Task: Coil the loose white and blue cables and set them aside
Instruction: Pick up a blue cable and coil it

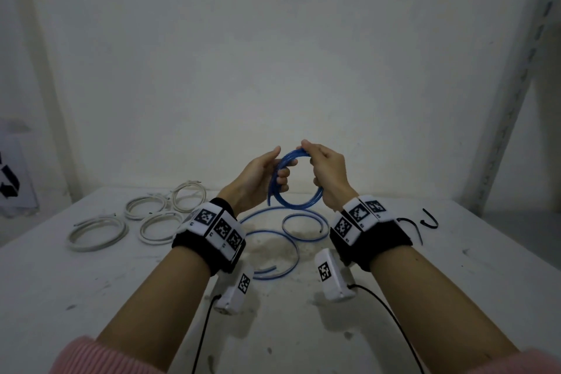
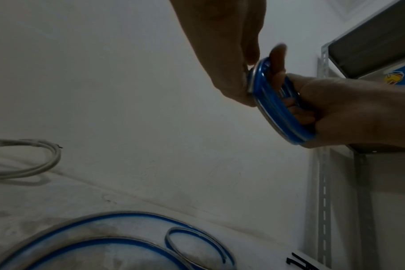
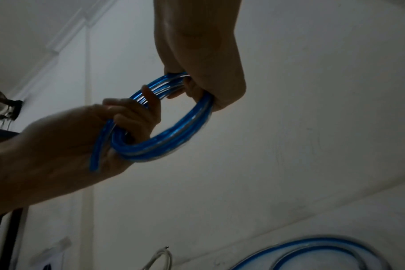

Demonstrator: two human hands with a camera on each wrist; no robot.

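Note:
I hold a small blue cable coil (image 1: 299, 205) upright above the table between both hands. My left hand (image 1: 280, 174) grips its left side with fingers curled through the loop, a short cable end hanging below the palm. My right hand (image 1: 315, 161) grips its top and right side. In the left wrist view the blue coil (image 2: 278, 117) shows edge-on, in the right wrist view as a ring (image 3: 173, 138). More loose blue cable (image 1: 291, 252) lies in wide loops on the table under my hands. Several white cable coils (image 1: 97, 232) lie at the left.
The white table (image 1: 91, 297) ends at a wall close behind. A slotted metal shelf upright (image 1: 516, 100) stands at the right. A thin black strap (image 1: 425, 222) lies on the table right of my right wrist. Black leads trail from both wrist cameras.

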